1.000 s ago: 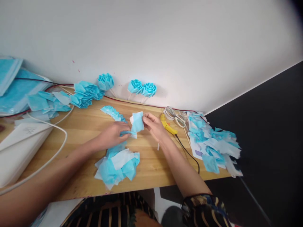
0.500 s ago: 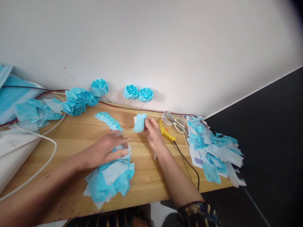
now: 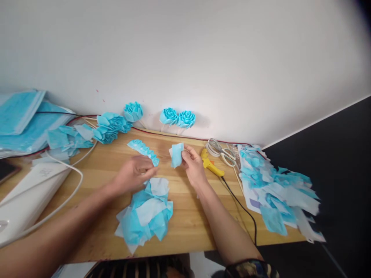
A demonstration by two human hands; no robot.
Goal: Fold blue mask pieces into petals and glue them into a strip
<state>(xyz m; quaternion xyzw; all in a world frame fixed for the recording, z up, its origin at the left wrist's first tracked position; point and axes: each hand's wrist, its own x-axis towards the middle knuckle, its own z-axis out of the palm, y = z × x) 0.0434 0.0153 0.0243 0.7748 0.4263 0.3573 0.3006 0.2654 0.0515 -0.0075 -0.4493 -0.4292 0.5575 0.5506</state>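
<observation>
My right hand point(image 3: 194, 165) pinches a small blue-and-white fabric piece point(image 3: 177, 155) by its right edge, held up over the table. My left hand point(image 3: 135, 172), slightly blurred, has its fingers curled together. Its fingertips are by the near end of a row of folded blue petals point(image 3: 142, 148); whether they touch it or hold anything I cannot make out. Below this hand lies a loose pile of blue and white fabric pieces point(image 3: 149, 214).
Blue fabric flowers point(image 3: 111, 123) lie at the back left, and two more flowers point(image 3: 186, 119) lean against the wall. A yellow glue gun point(image 3: 213, 166), scissors point(image 3: 227, 155) and a heap of scraps point(image 3: 275, 193) are on the right. A white cable point(image 3: 79, 181) and packaged blue sheets point(image 3: 29, 119) lie left.
The left hand has lifted off the fabric pile and moved slightly up, its fingers going from spread to curled. The right hand keeps the fabric piece. The view has turned left.
</observation>
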